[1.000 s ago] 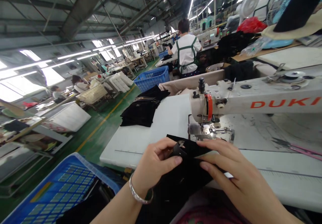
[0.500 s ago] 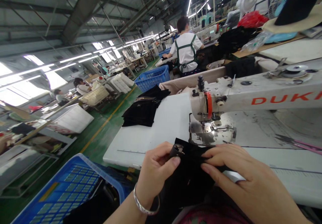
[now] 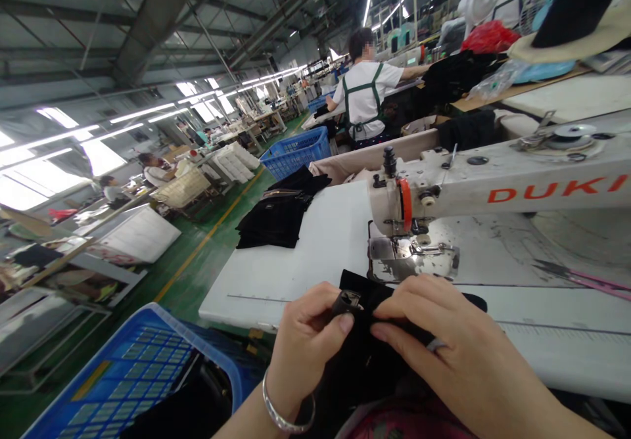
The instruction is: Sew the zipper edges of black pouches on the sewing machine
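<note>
Between my hands, at the front edge of the white sewing table (image 3: 315, 261), is a piece of black fabric (image 3: 357, 344). My left hand (image 3: 310, 327) pinches its left side, thumb on top, beside a rolled dark edge with a small shiny piece (image 3: 351, 300) that I cannot make out. My right hand (image 3: 438, 340) is closed on the fabric a little to the right, thumb and fingertips together. Just beyond stands the sewing machine (image 3: 547, 186), its metal needle plate area (image 3: 414, 258) apart from the cloth. The lower fabric hangs toward my lap, partly hidden by my right hand.
A stack of black fabric pieces (image 3: 276, 212) lies at the table's far left. Pink-handled scissors (image 3: 591, 279) rest at the right. A blue basket (image 3: 162, 317) with black items stands lower left. Another person (image 3: 365, 94) works ahead, near a second blue basket (image 3: 296, 153).
My right hand has moved left along the fabric, closer to my left hand. The left hand keeps its pinch. Ahead, the other person has stretched the right arm out toward a black pile.
</note>
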`<action>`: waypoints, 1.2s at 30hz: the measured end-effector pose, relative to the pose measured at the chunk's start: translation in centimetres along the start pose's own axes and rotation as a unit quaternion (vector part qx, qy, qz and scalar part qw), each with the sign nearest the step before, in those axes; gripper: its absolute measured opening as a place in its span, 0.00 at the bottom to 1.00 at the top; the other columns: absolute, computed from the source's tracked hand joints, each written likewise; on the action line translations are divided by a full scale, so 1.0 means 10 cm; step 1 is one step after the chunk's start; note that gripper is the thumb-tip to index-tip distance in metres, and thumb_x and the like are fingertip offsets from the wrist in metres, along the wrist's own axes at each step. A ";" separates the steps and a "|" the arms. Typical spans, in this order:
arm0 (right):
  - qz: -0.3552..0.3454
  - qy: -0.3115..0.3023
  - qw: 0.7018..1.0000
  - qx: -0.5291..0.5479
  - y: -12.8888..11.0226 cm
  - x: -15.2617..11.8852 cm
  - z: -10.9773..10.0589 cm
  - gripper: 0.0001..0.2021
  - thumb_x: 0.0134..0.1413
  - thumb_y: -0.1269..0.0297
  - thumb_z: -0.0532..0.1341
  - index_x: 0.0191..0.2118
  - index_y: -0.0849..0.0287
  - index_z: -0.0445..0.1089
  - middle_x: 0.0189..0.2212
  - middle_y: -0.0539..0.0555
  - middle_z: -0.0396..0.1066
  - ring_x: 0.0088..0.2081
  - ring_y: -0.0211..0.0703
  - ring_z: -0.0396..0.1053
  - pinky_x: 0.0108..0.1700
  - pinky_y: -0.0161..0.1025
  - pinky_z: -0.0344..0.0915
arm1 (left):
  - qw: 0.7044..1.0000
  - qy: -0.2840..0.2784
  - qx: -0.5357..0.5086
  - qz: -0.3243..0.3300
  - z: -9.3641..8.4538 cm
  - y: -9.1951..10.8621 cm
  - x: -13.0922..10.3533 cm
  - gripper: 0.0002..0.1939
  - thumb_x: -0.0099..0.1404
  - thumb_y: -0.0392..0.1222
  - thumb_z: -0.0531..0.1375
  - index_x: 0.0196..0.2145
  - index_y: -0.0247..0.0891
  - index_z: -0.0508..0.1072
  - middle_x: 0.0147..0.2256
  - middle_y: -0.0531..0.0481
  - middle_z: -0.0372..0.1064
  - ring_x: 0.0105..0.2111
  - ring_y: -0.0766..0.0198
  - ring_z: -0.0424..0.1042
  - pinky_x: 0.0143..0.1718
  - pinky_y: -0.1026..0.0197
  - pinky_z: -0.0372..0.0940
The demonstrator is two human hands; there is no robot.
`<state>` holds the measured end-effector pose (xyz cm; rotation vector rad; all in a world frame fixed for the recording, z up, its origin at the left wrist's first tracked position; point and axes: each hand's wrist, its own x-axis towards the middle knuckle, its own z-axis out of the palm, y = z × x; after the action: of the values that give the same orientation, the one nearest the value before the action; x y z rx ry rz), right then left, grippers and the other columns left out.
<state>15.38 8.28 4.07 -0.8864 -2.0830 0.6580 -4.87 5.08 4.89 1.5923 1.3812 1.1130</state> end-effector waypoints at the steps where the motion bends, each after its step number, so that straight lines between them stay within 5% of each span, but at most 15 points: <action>1: 0.007 -0.011 1.000 0.014 -0.01 0.00 -0.01 0.05 0.61 0.63 0.59 0.34 0.51 0.71 0.33 0.50 0.69 0.37 0.42 0.67 0.38 0.41 0.65 | 1.000 0.002 0.003 0.007 0.01 0.01 -0.01 0.07 0.64 0.41 0.62 0.30 0.36 0.75 0.30 0.50 0.68 0.31 0.64 0.65 0.33 0.64 0.59; 7: 0.035 0.011 0.999 0.039 0.01 0.05 -0.06 0.06 0.55 0.66 0.63 0.28 0.52 0.69 0.44 0.49 0.70 0.50 0.46 0.64 0.50 0.45 0.63 | 0.999 -0.006 -0.028 0.017 0.05 -0.01 -0.02 0.07 0.63 0.42 0.63 0.32 0.36 0.76 0.31 0.49 0.69 0.32 0.64 0.67 0.33 0.64 0.60; 17: 0.117 -0.033 0.990 0.076 0.00 0.08 -0.04 0.06 0.54 0.65 0.61 0.27 0.53 0.68 0.29 0.47 0.73 0.30 0.39 0.69 0.31 0.38 0.65 | 0.984 0.026 -0.172 -0.027 0.11 -0.06 -0.01 0.04 0.61 0.38 0.65 0.33 0.36 0.74 0.30 0.53 0.65 0.32 0.68 0.64 0.35 0.67 0.60; 28: 0.148 -0.037 0.981 0.123 0.05 0.10 -0.01 0.08 0.53 0.67 0.63 0.25 0.55 0.66 0.28 0.46 0.73 0.29 0.38 0.70 0.31 0.36 0.66 | 0.970 0.038 -0.217 -0.103 0.10 -0.04 0.04 0.06 0.57 0.38 0.68 0.31 0.35 0.76 0.29 0.52 0.69 0.31 0.67 0.67 0.34 0.66 0.63; 33: 0.067 -0.074 0.989 0.107 -0.06 0.00 -0.03 0.05 0.58 0.70 0.58 0.35 0.52 0.68 0.29 0.44 0.73 0.30 0.35 0.70 0.31 0.33 0.66 | 0.985 -0.093 -0.070 -0.125 -0.18 0.22 0.24 0.09 0.58 0.42 0.67 0.32 0.34 0.76 0.30 0.50 0.70 0.30 0.66 0.67 0.32 0.66 0.61; 36: -0.016 -0.128 0.982 0.140 0.03 -0.11 0.03 0.18 0.60 0.76 0.51 0.48 0.48 0.69 0.42 0.47 0.75 0.42 0.36 0.73 0.44 0.34 0.69 | 0.966 -0.216 0.048 -0.134 -0.30 0.20 0.46 0.10 0.62 0.44 0.62 0.35 0.34 0.75 0.29 0.50 0.71 0.28 0.66 0.67 0.31 0.65 0.60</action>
<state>15.79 7.55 3.25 -0.6338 -2.1511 1.0662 -6.76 9.35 8.45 1.5423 1.3147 0.5069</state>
